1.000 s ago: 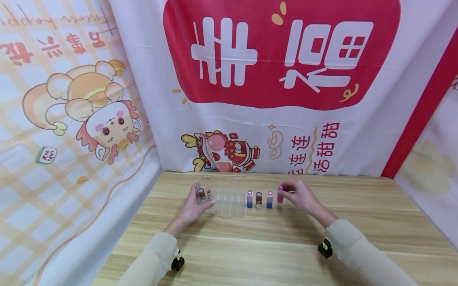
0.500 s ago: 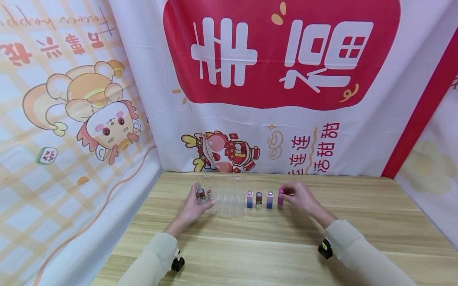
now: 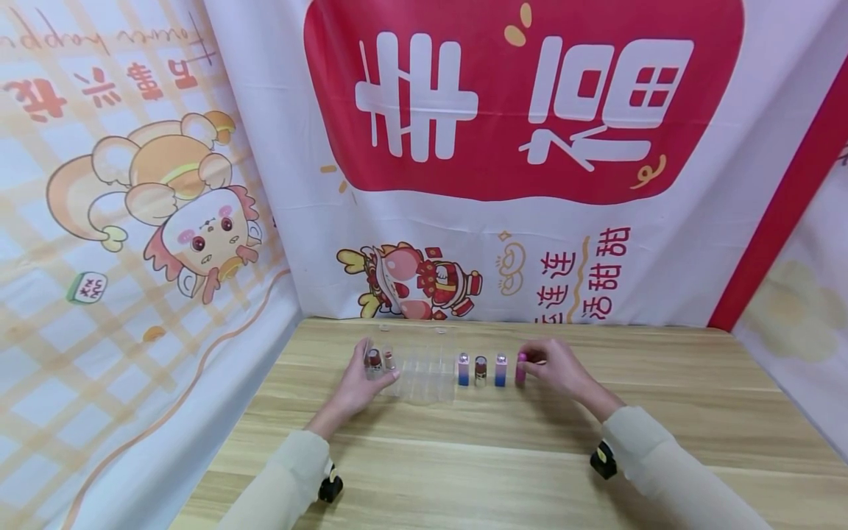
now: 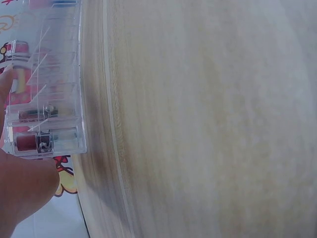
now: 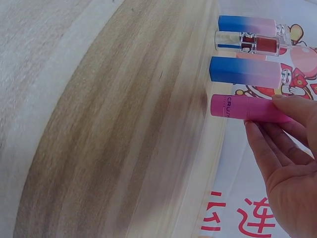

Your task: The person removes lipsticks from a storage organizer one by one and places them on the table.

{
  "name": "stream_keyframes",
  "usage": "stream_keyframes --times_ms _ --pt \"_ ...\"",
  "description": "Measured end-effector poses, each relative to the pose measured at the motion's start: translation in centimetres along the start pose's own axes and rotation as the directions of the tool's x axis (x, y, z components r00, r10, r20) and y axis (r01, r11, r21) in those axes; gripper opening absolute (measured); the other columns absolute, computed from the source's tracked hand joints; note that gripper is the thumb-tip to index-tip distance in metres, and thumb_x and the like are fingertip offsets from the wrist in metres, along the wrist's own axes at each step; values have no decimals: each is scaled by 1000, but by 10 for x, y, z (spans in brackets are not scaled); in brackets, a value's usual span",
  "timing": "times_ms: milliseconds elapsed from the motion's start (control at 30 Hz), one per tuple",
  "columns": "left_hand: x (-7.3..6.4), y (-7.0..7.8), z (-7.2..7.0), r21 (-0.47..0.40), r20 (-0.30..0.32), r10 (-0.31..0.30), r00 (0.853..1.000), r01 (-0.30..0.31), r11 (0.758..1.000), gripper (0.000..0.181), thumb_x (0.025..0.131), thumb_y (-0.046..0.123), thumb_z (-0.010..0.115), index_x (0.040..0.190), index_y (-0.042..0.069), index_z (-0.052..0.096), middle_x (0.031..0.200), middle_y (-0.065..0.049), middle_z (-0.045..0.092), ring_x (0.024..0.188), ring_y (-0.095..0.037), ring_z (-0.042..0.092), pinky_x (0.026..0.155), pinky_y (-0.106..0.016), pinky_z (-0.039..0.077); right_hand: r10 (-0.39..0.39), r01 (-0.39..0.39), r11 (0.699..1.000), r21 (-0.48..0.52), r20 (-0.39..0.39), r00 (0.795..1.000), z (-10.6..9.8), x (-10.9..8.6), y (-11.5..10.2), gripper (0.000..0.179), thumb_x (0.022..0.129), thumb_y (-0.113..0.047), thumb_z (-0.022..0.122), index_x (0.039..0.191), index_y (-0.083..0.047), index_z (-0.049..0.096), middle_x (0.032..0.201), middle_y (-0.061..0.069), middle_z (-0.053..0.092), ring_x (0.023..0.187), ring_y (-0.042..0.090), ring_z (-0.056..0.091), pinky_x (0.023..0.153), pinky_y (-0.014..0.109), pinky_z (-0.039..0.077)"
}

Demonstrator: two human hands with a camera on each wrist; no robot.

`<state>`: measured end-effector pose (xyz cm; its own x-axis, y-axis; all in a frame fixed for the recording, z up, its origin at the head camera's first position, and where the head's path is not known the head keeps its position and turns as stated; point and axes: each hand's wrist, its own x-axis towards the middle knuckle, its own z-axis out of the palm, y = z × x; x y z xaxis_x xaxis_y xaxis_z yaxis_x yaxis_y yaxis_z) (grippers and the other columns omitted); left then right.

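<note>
In the head view, my left hand (image 3: 356,386) grips the left end of a clear compartment organizer (image 3: 424,386), with the thumb along its front. Two lipsticks stand in its leftmost compartments, one dark red with a clear base (image 4: 27,142) and a slimmer one (image 3: 389,359). My right hand (image 3: 559,368) pinches the upper part of a pink lipstick tube (image 5: 233,107) between thumb and fingers, holding it upright at the right end of a row. Beside it stand a blue-and-pink tube (image 5: 237,71), a lipstick with a clear base (image 3: 480,372) and another blue-and-pink tube (image 3: 463,372).
All of this is on a wood-grain table (image 3: 424,464), towards its back edge. A printed white-and-red cloth (image 3: 503,162) hangs behind, and a checked cartoon cloth (image 3: 132,221) borders the left side.
My right hand has brought the pink lipstick tube slightly down, level with the row. The left hand and the organizer stay where they were.
</note>
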<state>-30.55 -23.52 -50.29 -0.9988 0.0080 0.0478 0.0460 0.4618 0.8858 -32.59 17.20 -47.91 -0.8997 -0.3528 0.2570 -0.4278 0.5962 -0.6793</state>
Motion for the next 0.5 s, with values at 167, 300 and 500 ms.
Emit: stream_keyframes --times_ms 167,300,500 --pt "0 0 0 -1 -1 6 1000 -6 1000 114 83 43 84 164 14 10 169 -17 19 153 -40 22 126 -55 16 4 -4 1000 -5 4 1000 0 -1 -1 11 90 -1 75 101 0 75 92 3 75 90 20 71 85 37 62" --pt "0 0 1 -5 -2 4 1000 -4 1000 112 84 40 84 164 15 9 169 -16 19 153 -40 22 126 -55 16 -5 5 1000 -4 15 1000 1 -2 -1 11 90 -1 75 100 -1 75 92 3 75 90 19 71 85 37 62" --pt "0 0 1 -10 -3 4 1000 -4 1000 111 85 38 83 164 14 9 169 -17 19 153 -40 22 126 -55 16 -22 23 1000 -14 19 1000 3 -3 2 11 90 -1 74 100 -1 75 92 2 74 90 19 71 86 36 62"
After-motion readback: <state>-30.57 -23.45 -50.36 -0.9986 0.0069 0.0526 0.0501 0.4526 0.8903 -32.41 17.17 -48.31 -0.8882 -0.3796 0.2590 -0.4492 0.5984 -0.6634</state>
